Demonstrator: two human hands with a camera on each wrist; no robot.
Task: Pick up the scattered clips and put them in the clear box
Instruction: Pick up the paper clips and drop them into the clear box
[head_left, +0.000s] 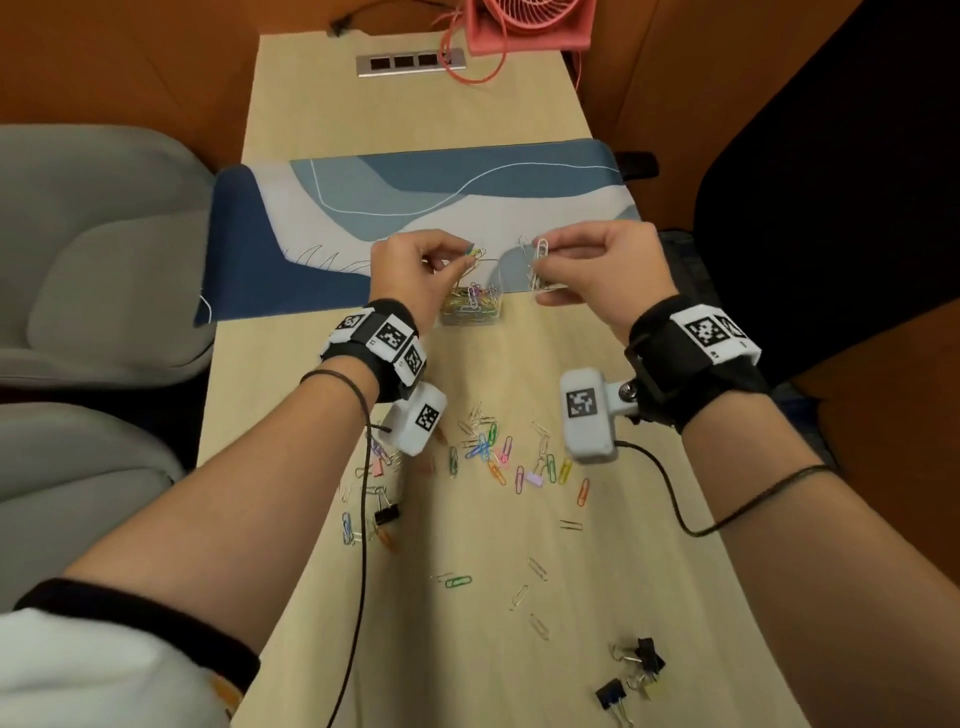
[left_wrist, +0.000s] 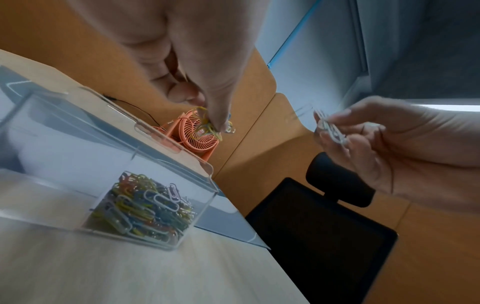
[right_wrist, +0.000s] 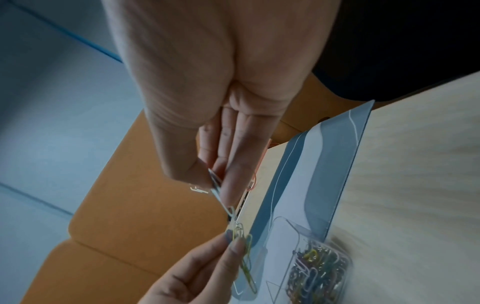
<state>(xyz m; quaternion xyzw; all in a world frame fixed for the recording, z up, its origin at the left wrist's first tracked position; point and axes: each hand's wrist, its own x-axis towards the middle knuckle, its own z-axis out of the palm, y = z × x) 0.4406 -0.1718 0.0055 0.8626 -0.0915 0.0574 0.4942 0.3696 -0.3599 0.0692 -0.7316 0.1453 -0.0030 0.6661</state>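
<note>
Above a small clear plastic box (head_left: 471, 306) part-filled with coloured paper clips, a person's left hand (head_left: 415, 273) pinches a small bunch of yellow and coloured wire paper clips (head_left: 474, 256) between thumb and fingertips, holding it over the box's open top. Beside it, the right hand (head_left: 597, 265) pinches a cluster of white and silver paper clips (head_left: 539, 265) in the same way, just to the right of the box; the two hands are near each other but apart.

The box stands on the pale wooden desk (head_left: 649, 545) at the near edge of a blue and grey patterned mat (head_left: 395, 197), its hinged clear lid (left_wrist: 109, 127) open and tilted back.

Nearer the person, many scattered coloured paper clips (head_left: 493, 457) lie loose on the desk between the forearms, with black binder clips (head_left: 631, 670) at the near right and another black binder clip (head_left: 387, 514) at the left. A coral-pink desk fan (head_left: 530, 23) sits at the desk's far end, behind a silver socket strip (head_left: 410, 63).
</note>
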